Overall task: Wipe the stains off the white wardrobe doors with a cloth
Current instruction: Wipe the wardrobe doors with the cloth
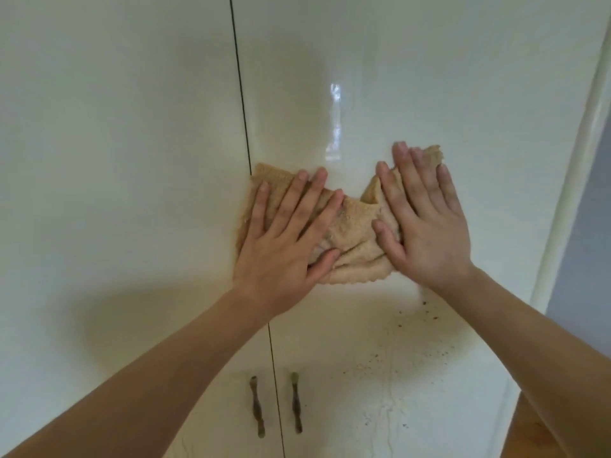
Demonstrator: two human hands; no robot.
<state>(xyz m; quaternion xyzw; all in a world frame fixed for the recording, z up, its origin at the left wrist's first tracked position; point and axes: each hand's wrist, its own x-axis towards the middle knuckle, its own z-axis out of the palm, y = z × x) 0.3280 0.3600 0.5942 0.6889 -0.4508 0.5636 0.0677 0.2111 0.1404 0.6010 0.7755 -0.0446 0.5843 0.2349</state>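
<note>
A tan cloth [352, 233] is spread, bunched in its middle, against the right white wardrobe door [413, 77]. My left hand [284, 239] lies flat on the cloth's left part, fingers apart, next to the dark seam between the doors. My right hand [426, 226] presses flat on the cloth's right part, fingers pointing up. Dark specks and a pale smear of stains [396, 355] mark the right door below the cloth, with thin drip lines running down. The left door [115, 127] looks plain.
Two dark slim handles [257, 406] [296, 403] hang on either side of the seam near the bottom. The wardrobe's rounded right edge [575, 180] borders a grey-blue wall [591, 226]. Wooden floor [542, 438] shows at the bottom right.
</note>
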